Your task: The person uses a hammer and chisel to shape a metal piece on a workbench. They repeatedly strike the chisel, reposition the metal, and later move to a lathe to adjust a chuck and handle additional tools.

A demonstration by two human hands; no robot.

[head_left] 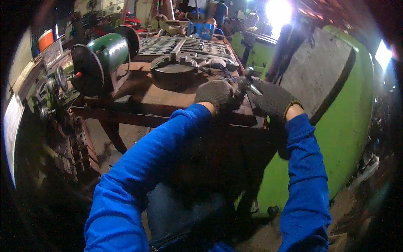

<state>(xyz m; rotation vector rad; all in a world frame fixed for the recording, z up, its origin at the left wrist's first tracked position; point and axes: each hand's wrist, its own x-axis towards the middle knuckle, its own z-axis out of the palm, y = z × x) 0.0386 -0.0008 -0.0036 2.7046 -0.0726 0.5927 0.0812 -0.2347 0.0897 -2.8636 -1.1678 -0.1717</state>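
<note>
Both my hands wear dark knitted work gloves and meet over the near right corner of a brown workbench [145,94]. My left hand [214,93] is closed around a dark metal piece [242,84] with rounded, knob-like parts; its exact kind does not show. From the right, my right hand [275,100] closes in at the piece's shiny, rod-like end [255,89]. The fingertips of both hands are largely hidden by the gloves and shadow. Left of my left hand, a round dark lathe chuck [174,72] lies flat on the bench.
A tray of wrenches and sockets [189,48] lies behind the chuck. On the left stands a green drum with black flanges [110,50]. A large green machine [348,138] with a grey panel [317,63] rises close on my right. A person [220,12] stands far back.
</note>
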